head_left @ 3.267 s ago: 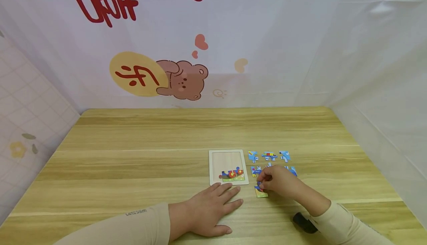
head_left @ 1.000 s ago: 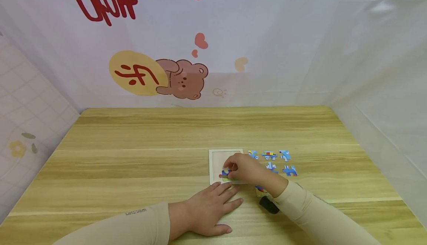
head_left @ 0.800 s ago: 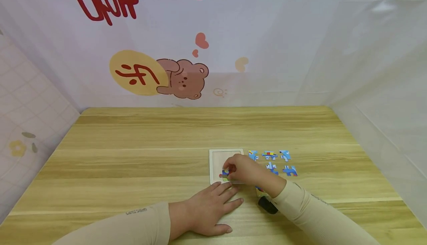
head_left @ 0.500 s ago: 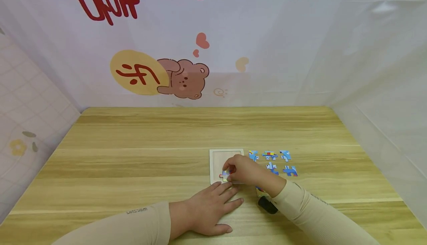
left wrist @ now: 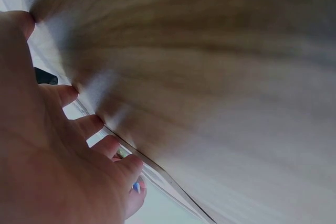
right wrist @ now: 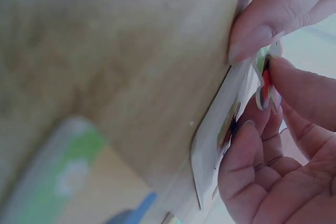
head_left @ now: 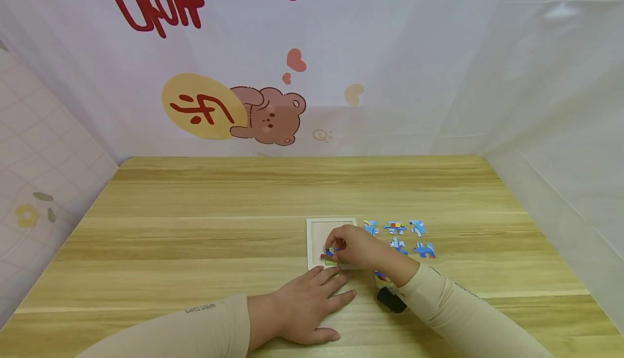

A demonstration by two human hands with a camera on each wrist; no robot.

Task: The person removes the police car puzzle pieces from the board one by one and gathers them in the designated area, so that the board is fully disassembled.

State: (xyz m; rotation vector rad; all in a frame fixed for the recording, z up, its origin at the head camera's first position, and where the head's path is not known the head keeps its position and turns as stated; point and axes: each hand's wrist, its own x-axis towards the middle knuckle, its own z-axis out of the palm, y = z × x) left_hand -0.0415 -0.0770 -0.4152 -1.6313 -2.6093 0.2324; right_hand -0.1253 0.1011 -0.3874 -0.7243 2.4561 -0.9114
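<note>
My right hand [head_left: 353, 247] is over the lower part of a light wooden puzzle tray [head_left: 309, 239]. Between thumb and fingertips it pinches a jigsaw puzzle piece [right wrist: 266, 80], with red and green showing in the right wrist view; its blue and green side [head_left: 329, 261] shows at the fingertips in the head view. Much of the tray's lower right is hidden behind this hand. My left hand [head_left: 307, 306] lies flat on the table, fingers spread, fingertips right at the tray's near edge.
Several loose blue puzzle pieces [head_left: 394, 227] lie in rows right of the tray. Another piece [head_left: 382, 278] is partly covered by the right forearm. A black device [head_left: 391, 299] sits at the right wrist. A white curtain [head_left: 390, 76] encloses the wooden table [head_left: 195, 228].
The right hand has moved left from the loose pieces to the tray. Over the last second the piece at its fingertips has tilted slightly, its glare coming and going. The left hand has stayed put.
</note>
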